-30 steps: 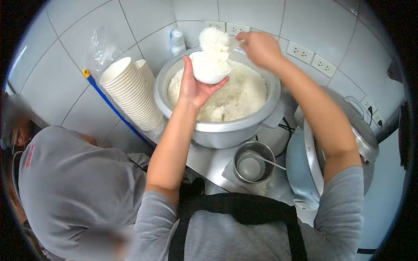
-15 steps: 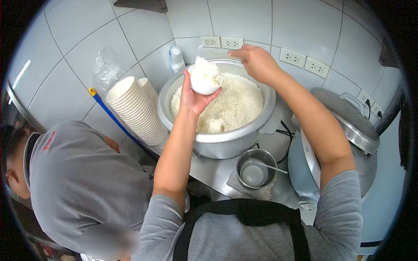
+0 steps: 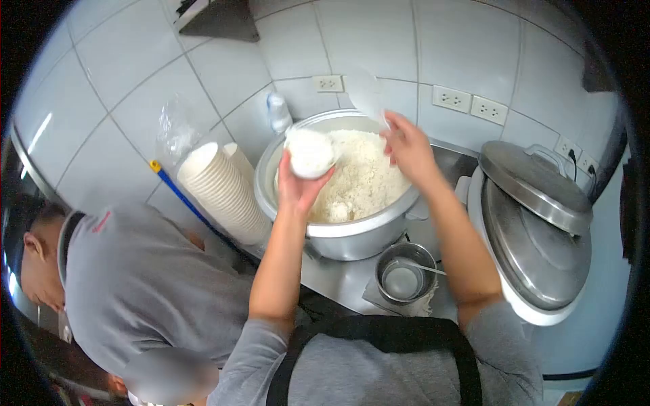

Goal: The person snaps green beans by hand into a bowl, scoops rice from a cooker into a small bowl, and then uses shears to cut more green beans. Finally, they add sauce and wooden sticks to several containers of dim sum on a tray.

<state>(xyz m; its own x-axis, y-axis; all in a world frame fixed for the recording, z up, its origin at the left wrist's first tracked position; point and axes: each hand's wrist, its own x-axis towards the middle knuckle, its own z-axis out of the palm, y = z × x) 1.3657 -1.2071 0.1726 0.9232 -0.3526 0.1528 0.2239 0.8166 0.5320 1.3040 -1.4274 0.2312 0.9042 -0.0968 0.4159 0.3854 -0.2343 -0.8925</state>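
Note:
My left hand (image 3: 298, 188) is wrapped round a small white bowl packed with white rice (image 3: 310, 153), raised over the left side of a large metal pot. The rice in the bowl has a smooth, rounded top. My right hand (image 3: 410, 150) grips a pale, see-through rice paddle (image 3: 364, 93), its blade pointing up and left above the pot's far rim. Below both hands, loose cooked rice (image 3: 369, 169) fills much of the pot (image 3: 325, 233), with a clump near the front.
Stacked paper cups (image 3: 220, 193) lean left of the pot, near a blue pole (image 3: 186, 196). In front stands a small metal pot (image 3: 405, 274) with liquid and a handled utensil. A lidded cooker (image 3: 531, 237) sits at right. A co-worker in grey (image 3: 156, 264) bends at left.
The tall, uneven heap of rice in the bowl is now smooth and rounded. My right hand has come lower, and the paddle now shows clearly. The view has shifted slightly.

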